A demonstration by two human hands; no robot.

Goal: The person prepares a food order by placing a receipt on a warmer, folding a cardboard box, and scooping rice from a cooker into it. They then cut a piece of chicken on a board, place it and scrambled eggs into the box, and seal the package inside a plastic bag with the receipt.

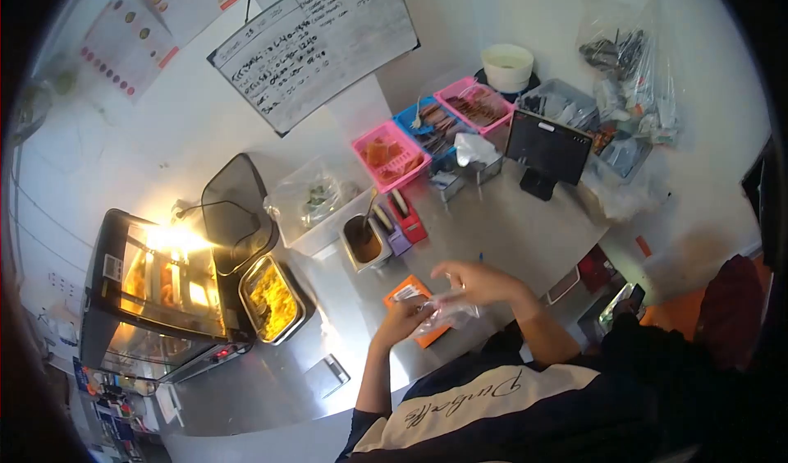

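Nearest: both hands work a clear plastic bag (443, 313) just above the steel counter (509, 233), over an orange packet (410, 295). Left hand (400, 321) pinches the bag's left edge, fingers clamped on the film; right hand (480, 282) sits on top w/ fingers partly spread, thumb on the bag. Bag looks v. light, limp, crinkly & slippery, so prob. best taken at the rim or a corner, not mid-panel. Left: open tray of yellow food (269, 299) beside a lit warmer cabinet (160, 299). Farther: sauce tub (363, 243), pink basket (391, 156), tablet (546, 147), whiteboard (316, 40).
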